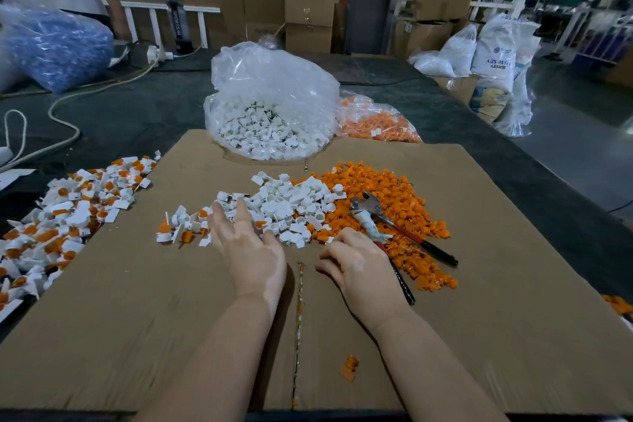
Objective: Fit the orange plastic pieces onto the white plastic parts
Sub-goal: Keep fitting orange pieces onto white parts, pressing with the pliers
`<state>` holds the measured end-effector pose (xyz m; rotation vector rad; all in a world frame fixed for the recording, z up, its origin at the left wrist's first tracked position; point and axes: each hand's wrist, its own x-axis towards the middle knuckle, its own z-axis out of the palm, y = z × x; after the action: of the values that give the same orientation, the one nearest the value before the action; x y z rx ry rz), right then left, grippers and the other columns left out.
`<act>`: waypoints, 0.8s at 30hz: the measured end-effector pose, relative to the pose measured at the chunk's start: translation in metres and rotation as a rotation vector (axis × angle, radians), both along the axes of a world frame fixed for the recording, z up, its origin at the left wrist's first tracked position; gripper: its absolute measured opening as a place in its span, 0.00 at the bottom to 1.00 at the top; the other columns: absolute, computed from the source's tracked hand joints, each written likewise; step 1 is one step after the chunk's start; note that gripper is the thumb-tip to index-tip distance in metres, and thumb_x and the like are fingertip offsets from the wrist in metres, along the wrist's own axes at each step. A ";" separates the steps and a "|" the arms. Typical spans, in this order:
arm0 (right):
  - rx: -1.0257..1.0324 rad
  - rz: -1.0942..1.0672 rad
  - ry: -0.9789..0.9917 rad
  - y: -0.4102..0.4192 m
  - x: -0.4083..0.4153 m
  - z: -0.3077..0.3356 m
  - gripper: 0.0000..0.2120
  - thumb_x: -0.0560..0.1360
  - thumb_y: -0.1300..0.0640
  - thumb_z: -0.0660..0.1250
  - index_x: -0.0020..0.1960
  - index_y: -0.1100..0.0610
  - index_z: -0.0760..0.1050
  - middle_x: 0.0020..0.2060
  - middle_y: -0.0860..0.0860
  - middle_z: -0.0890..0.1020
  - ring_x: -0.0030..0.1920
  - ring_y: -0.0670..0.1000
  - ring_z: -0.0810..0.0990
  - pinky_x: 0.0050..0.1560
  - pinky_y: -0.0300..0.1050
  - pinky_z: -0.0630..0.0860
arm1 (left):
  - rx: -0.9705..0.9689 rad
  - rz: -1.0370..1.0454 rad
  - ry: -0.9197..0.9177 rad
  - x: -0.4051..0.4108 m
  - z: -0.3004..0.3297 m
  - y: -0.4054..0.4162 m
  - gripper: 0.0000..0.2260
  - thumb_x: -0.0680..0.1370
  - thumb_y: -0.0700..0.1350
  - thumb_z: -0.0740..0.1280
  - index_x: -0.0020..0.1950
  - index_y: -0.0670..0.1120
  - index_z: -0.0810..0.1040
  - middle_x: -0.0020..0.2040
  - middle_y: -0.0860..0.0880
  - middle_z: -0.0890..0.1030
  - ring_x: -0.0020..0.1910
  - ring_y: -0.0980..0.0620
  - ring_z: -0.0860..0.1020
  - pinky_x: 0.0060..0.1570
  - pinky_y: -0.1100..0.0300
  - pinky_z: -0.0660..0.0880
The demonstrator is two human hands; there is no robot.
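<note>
A heap of loose white plastic parts (291, 205) lies in the middle of the cardboard sheet (479, 301), and a heap of orange plastic pieces (387, 195) spreads to its right. My left hand (248, 250) reaches into the near edge of the white heap with fingers spread and straight, touching the parts. My right hand (359, 267) rests on the cardboard just right of it, fingers curled downward; what they hold, if anything, is hidden. A pile of white parts fitted with orange pieces (68, 216) covers the left edge of the cardboard.
Pliers (394, 229) with red and black handles lie on the orange heap beside my right hand. A clear bag of white parts (270, 113) and a bag of orange pieces (376, 120) stand behind. One orange piece (349, 367) lies near me. A person stands far left.
</note>
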<state>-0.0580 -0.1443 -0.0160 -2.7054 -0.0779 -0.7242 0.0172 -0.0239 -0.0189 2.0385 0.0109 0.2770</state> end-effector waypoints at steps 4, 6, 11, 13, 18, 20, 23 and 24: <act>-0.004 -0.021 -0.017 0.000 0.000 0.002 0.07 0.70 0.61 0.72 0.39 0.63 0.76 0.38 0.56 0.77 0.42 0.56 0.76 0.41 0.48 0.75 | 0.102 0.003 -0.144 -0.003 -0.003 -0.001 0.15 0.75 0.37 0.67 0.61 0.45 0.77 0.66 0.46 0.67 0.69 0.44 0.58 0.66 0.56 0.55; 0.021 -0.027 -0.032 0.000 -0.001 0.004 0.07 0.69 0.61 0.73 0.38 0.63 0.76 0.38 0.56 0.77 0.41 0.55 0.76 0.40 0.47 0.75 | 0.123 -0.066 -0.179 -0.004 -0.004 -0.001 0.11 0.74 0.37 0.67 0.55 0.45 0.80 0.54 0.50 0.69 0.62 0.45 0.64 0.58 0.66 0.57; 0.193 -0.032 -0.030 0.000 -0.001 0.004 0.07 0.71 0.61 0.71 0.40 0.63 0.76 0.40 0.54 0.76 0.40 0.52 0.75 0.40 0.43 0.73 | 0.313 -0.191 -0.108 -0.003 -0.006 -0.005 0.14 0.77 0.42 0.65 0.62 0.44 0.77 0.57 0.47 0.72 0.59 0.48 0.72 0.59 0.58 0.69; 0.231 -0.038 -0.029 0.000 -0.001 0.003 0.06 0.72 0.61 0.71 0.40 0.63 0.76 0.40 0.54 0.76 0.39 0.51 0.74 0.40 0.42 0.72 | 0.357 -0.194 -0.104 -0.002 -0.007 -0.006 0.11 0.77 0.42 0.66 0.59 0.43 0.79 0.57 0.46 0.72 0.57 0.47 0.73 0.59 0.56 0.71; 0.307 -0.056 -0.053 0.000 -0.002 0.004 0.06 0.72 0.61 0.70 0.41 0.63 0.74 0.39 0.51 0.74 0.38 0.48 0.71 0.39 0.39 0.69 | 0.301 -0.227 -0.128 -0.004 -0.005 -0.007 0.05 0.76 0.41 0.66 0.50 0.44 0.79 0.50 0.48 0.75 0.52 0.48 0.74 0.51 0.58 0.70; 0.314 -0.053 -0.070 -0.001 -0.001 0.004 0.04 0.73 0.62 0.69 0.43 0.63 0.76 0.40 0.51 0.75 0.39 0.46 0.71 0.41 0.35 0.69 | 0.289 -0.265 -0.201 -0.005 -0.004 -0.007 0.07 0.77 0.41 0.66 0.53 0.45 0.79 0.49 0.49 0.75 0.49 0.52 0.72 0.45 0.65 0.64; 0.307 -0.058 -0.076 -0.001 -0.001 0.003 0.04 0.75 0.63 0.67 0.47 0.63 0.78 0.43 0.53 0.77 0.42 0.46 0.74 0.45 0.33 0.70 | 0.234 -0.384 -0.276 -0.008 0.000 -0.007 0.13 0.78 0.41 0.65 0.62 0.46 0.77 0.46 0.52 0.70 0.45 0.56 0.70 0.42 0.73 0.62; 0.298 -0.062 -0.077 -0.002 -0.001 0.003 0.04 0.75 0.63 0.66 0.47 0.63 0.79 0.43 0.53 0.77 0.42 0.47 0.75 0.45 0.33 0.71 | 0.230 -0.421 -0.288 -0.009 0.000 -0.007 0.14 0.78 0.41 0.64 0.63 0.46 0.77 0.46 0.52 0.68 0.44 0.58 0.69 0.43 0.77 0.62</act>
<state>-0.0589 -0.1460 -0.0130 -2.4057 0.0888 -0.7903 0.0084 -0.0311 -0.0185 2.1492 -0.6458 0.3121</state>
